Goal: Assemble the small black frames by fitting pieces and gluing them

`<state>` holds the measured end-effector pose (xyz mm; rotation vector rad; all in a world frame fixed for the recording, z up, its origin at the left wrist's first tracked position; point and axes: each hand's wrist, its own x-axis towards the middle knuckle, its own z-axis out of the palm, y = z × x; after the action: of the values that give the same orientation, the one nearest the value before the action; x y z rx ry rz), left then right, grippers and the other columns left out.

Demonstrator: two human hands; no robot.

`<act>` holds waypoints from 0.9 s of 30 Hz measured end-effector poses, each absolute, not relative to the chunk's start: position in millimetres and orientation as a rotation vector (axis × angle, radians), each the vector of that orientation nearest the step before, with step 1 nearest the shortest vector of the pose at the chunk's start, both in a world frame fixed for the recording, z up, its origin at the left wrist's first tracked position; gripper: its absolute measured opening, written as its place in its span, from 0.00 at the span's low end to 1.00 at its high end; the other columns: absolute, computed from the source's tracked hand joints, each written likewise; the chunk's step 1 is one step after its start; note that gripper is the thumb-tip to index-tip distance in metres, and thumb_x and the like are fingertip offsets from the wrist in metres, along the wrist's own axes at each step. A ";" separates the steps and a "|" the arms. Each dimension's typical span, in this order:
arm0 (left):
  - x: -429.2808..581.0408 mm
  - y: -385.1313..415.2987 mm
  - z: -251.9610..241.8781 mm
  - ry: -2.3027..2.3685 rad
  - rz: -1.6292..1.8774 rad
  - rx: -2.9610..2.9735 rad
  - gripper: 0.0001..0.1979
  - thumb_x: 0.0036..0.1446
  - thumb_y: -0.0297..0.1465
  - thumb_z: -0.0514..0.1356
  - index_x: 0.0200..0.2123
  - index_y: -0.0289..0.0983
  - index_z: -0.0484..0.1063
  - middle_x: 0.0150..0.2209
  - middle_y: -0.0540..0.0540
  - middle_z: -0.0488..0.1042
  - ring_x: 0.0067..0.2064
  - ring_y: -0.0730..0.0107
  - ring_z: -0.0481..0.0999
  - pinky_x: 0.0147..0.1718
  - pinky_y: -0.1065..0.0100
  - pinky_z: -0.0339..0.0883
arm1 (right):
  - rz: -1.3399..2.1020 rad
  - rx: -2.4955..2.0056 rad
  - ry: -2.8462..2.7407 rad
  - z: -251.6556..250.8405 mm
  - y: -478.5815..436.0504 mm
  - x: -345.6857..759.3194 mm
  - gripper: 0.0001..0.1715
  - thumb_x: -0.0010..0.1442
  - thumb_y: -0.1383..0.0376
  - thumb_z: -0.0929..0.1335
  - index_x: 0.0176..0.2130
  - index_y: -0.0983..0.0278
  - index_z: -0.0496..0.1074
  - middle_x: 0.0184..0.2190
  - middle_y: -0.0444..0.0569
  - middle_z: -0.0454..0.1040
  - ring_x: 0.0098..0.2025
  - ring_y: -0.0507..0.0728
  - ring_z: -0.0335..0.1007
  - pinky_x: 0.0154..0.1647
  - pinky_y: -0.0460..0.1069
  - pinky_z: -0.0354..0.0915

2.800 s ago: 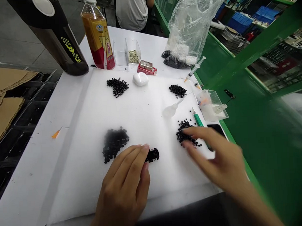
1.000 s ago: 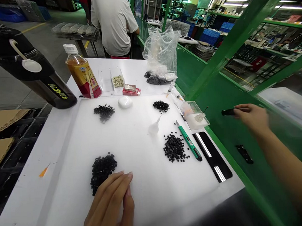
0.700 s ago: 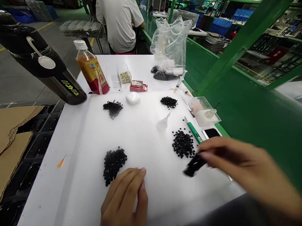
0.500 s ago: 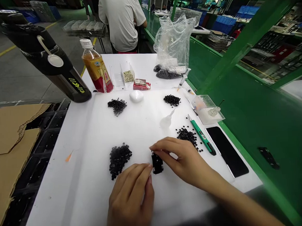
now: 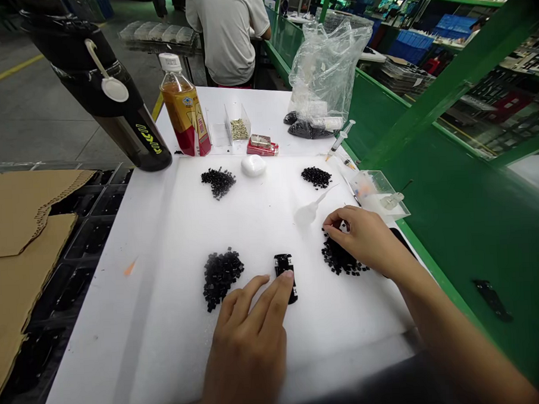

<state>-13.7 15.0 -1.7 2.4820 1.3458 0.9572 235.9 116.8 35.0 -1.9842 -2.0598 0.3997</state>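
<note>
A small black rectangular part (image 5: 283, 263) with shiny details lies on the white work surface. My left hand (image 5: 252, 331) reaches over it from below, fingers stretched out and apart, with a fingertip resting on the part. To the right, my right hand (image 5: 367, 236) is closed in a pinch at the top edge of a pile of small black square pieces (image 5: 339, 260). Whatever sits between its thumb and finger is too small to make out. Left of the part is another pile of black pieces (image 5: 221, 275).
Two finer black piles (image 5: 219, 183) (image 5: 316, 176) lie farther back, near a white lump (image 5: 253, 165) and a translucent dropper (image 5: 308, 213). A drink bottle (image 5: 185, 110), black flask (image 5: 136, 130), plastic bag (image 5: 326, 74), syringe (image 5: 340, 139) and clear box (image 5: 376, 191) line the edges. A person sits beyond.
My right hand has moved from the black part to the right-hand pile, now covering the green knife and much of the phone. My left hand has shifted right, its fingertip onto the part.
</note>
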 end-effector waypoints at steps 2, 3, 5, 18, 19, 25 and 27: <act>-12.6 14.9 -1.6 1.363 0.930 2.470 0.28 0.64 0.14 0.50 0.65 0.32 0.65 0.57 0.47 0.77 0.59 0.58 0.70 0.54 0.55 0.65 | 0.427 -1.994 -2.080 35.3 116.7 233.1 0.09 0.61 0.63 0.67 0.33 0.61 0.78 0.35 0.48 0.79 0.36 0.57 0.73 0.37 0.52 0.64; -12.2 14.6 -1.8 1.370 0.928 2.460 0.28 0.64 0.14 0.50 0.65 0.32 0.64 0.56 0.47 0.77 0.59 0.58 0.70 0.54 0.55 0.65 | 0.443 -1.999 -2.088 36.0 117.0 232.3 0.09 0.60 0.63 0.67 0.32 0.60 0.78 0.35 0.47 0.79 0.36 0.57 0.73 0.36 0.51 0.64; -11.5 13.8 -2.3 1.375 0.933 2.433 0.28 0.64 0.14 0.50 0.65 0.32 0.64 0.54 0.46 0.78 0.59 0.58 0.70 0.53 0.55 0.65 | 0.475 -2.015 -2.096 38.7 118.7 232.1 0.08 0.60 0.63 0.67 0.32 0.60 0.77 0.33 0.46 0.78 0.33 0.56 0.72 0.34 0.51 0.63; -13.0 15.1 -3.9 1.359 1.108 2.262 0.20 0.65 0.15 0.57 0.58 0.32 0.71 0.47 0.45 0.81 0.56 0.60 0.74 0.53 0.57 0.69 | 0.532 -1.483 -2.307 29.1 33.9 201.9 0.04 0.65 0.69 0.67 0.37 0.60 0.69 0.34 0.47 0.73 0.35 0.54 0.71 0.34 0.50 0.68; -13.1 15.0 -4.1 1.356 1.112 2.261 0.20 0.65 0.15 0.57 0.57 0.32 0.72 0.46 0.45 0.81 0.55 0.60 0.74 0.53 0.57 0.69 | 0.500 -1.459 -2.328 24.7 28.9 199.9 0.04 0.66 0.70 0.67 0.38 0.61 0.69 0.34 0.47 0.73 0.36 0.55 0.70 0.35 0.50 0.68; -12.8 15.6 -4.4 1.351 1.118 2.252 0.19 0.65 0.15 0.59 0.56 0.32 0.73 0.44 0.46 0.81 0.54 0.62 0.76 0.52 0.58 0.69 | 0.335 -1.282 -2.522 23.9 26.0 200.9 0.08 0.67 0.74 0.66 0.45 0.64 0.68 0.40 0.52 0.72 0.41 0.58 0.68 0.44 0.55 0.68; -12.7 15.4 -4.1 1.348 1.115 2.236 0.19 0.65 0.14 0.59 0.56 0.31 0.73 0.44 0.46 0.81 0.54 0.62 0.76 0.52 0.58 0.69 | 0.348 -1.256 -2.551 27.0 27.2 202.6 0.09 0.67 0.74 0.67 0.46 0.64 0.68 0.41 0.52 0.72 0.41 0.57 0.67 0.45 0.55 0.69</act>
<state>-12.7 15.4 -4.1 2.2359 1.3481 1.1147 202.6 27.2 27.0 -1.2564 -2.5506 0.3481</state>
